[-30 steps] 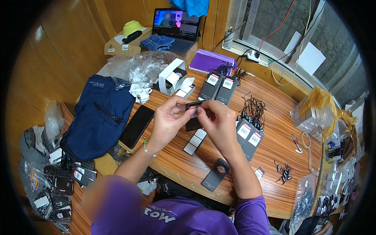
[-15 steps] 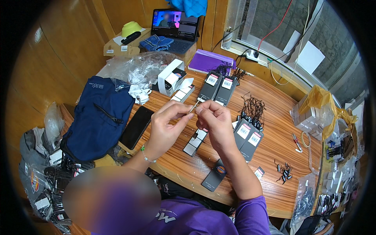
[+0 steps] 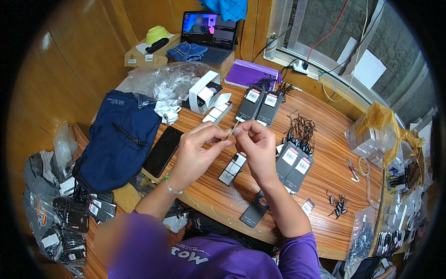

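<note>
Above the middle of the table, my left hand [image 3: 197, 151] and my right hand [image 3: 255, 146] meet fingertip to fingertip. Both are closed in a pinch on a thin, pale-edged strip [image 3: 233, 129], which looks like a card seen edge-on; its face is hidden. Below the hands lies a narrow stack of white-labelled tags [image 3: 231, 171] with a dark cord on it. A dark grey hang tag [image 3: 254, 210] rests near the table's front edge. Beside my right wrist are two stacks of grey tags [image 3: 295, 162] with white stickers and black cords.
Two more tag stacks [image 3: 259, 103] stand farther back, near a purple folder [image 3: 253, 73]. A phone [image 3: 162, 151] and a navy bag [image 3: 118, 144] lie at left. At right are loose black cords [image 3: 337, 204], a red-and-white pen-like tool [image 3: 353, 170] and a plastic bag [image 3: 361, 237]. A laptop [image 3: 207, 35] stands behind.
The pale strip has tilted more upright between my fingertips, and both hands have shifted slightly. My head has moved away from the left side, uncovering more tags there.
</note>
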`<act>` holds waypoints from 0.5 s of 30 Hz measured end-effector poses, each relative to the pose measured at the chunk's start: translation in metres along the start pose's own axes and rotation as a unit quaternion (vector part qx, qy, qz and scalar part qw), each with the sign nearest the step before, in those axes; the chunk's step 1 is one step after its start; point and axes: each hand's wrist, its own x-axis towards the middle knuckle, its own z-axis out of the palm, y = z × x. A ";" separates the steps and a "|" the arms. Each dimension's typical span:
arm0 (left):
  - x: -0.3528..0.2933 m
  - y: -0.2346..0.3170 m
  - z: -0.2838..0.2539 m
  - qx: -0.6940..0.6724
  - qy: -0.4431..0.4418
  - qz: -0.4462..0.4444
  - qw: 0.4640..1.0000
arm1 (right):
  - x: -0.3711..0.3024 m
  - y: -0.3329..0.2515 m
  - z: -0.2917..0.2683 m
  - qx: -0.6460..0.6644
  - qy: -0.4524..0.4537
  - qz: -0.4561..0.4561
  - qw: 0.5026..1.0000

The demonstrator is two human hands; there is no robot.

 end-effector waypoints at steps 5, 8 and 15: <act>0.000 -0.008 0.001 -0.132 0.011 -0.073 0.989 | 0.009 -0.010 -0.009 -0.074 -0.046 -0.015 0.996; 0.000 -0.009 -0.003 -0.196 0.008 -0.107 0.975 | 0.012 -0.013 -0.005 -0.180 0.048 -0.135 0.973; 0.002 -0.010 -0.007 -0.214 -0.025 -0.118 0.969 | 0.016 -0.009 -0.014 -0.212 -0.040 -0.122 0.969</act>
